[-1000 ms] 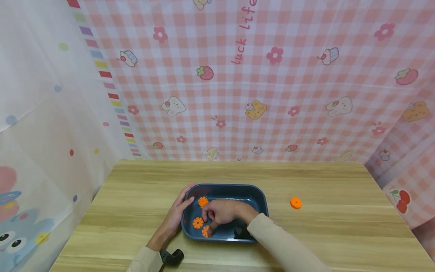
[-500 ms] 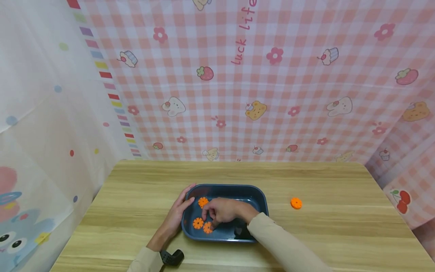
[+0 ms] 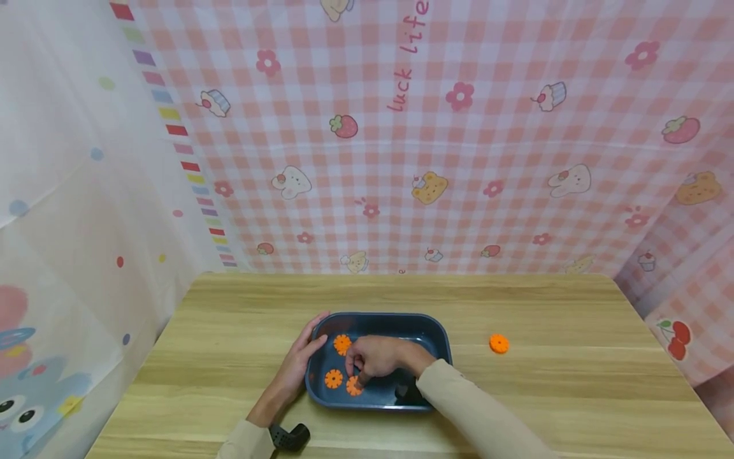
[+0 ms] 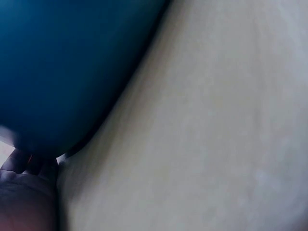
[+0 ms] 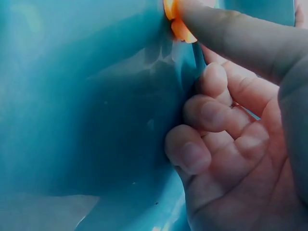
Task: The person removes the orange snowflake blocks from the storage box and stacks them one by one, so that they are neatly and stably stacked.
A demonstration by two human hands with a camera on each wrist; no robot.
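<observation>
The left hand (image 3: 296, 361) holds the rim of a dark tray (image 3: 421, 328), while the right hand (image 3: 376, 356), fingers curled, rests its thumb on a notched orange disc (image 3: 352, 387) inside, whether its grip pinches being unclear; presumably light and stiff, the disc suits an edge hold.

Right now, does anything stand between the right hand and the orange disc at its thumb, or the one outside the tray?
Nothing visible separates the right hand from the first disc, which its thumb appears to touch. The tray's right wall stands between that hand and the second disc.
</observation>
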